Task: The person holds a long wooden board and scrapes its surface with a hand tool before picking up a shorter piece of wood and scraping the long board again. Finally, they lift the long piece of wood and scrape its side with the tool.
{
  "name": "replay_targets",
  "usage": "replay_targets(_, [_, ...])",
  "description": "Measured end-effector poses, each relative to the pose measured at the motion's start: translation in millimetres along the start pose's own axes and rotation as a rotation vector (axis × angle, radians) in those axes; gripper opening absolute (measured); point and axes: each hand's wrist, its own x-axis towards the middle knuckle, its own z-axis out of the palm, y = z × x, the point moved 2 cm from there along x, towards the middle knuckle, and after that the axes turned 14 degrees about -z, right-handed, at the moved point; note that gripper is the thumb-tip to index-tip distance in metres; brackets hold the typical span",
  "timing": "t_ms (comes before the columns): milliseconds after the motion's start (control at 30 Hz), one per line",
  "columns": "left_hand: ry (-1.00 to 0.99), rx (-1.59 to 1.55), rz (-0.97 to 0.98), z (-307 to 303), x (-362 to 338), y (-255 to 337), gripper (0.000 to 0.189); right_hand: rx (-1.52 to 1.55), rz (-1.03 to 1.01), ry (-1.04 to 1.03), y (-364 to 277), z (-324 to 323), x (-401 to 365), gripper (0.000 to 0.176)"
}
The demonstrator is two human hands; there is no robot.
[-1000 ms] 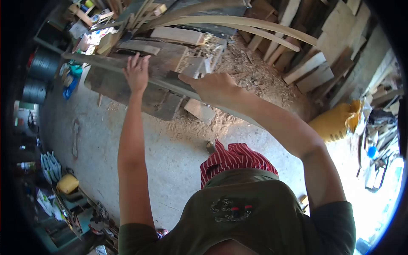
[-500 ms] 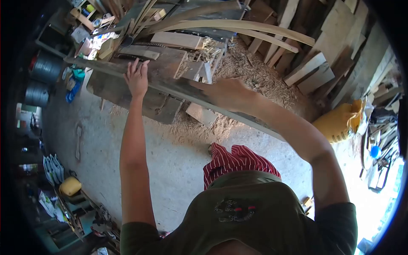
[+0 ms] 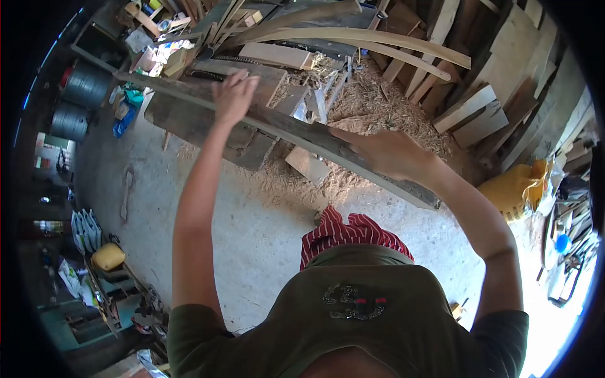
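Observation:
A long, weathered wooden plank (image 3: pixel 296 130) slants across the view, its near end at the lower right. My left hand (image 3: pixel 236 97) rests over its upper edge, fingers extended and lightly bent, nothing visibly gripped. Farther along toward the near end, my right hand (image 3: pixel 392 154) lies across the plank's face with fingers stretched toward the left. Its far fingers are partly hidden, and a dark patch shows on the wood by the fingertips. Behind the plank stands a worn wooden workbench (image 3: pixel 189 120) with loose boards on it.
Wood shavings (image 3: pixel 365 104) cover the floor beyond the bench. Long curved strips (image 3: pixel 391 39) lie across the back. Boards (image 3: pixel 466 107) lean at the upper right, near a yellow sack (image 3: pixel 510 189). Metal drums (image 3: pixel 88 85) stand far left; a yellow jerrycan (image 3: pixel 108 257) sits lower left.
Both my hands have shifted right along the plank, the right hand farther. The dark patch by its fingertips has moved with it. The view has shifted slightly; the plank looks nearly still.

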Motion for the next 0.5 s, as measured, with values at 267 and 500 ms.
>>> replay_targets(267, [-0.13,-0.381,-0.251,6,-48,93,0.038,-0.118,0.037,-0.086,8,2,-44,0.058])
replay_targets(500, [-0.179,-0.356,-0.296,14,-36,84,0.037,-0.087,-0.131,0.049,25,16,-33,0.061])
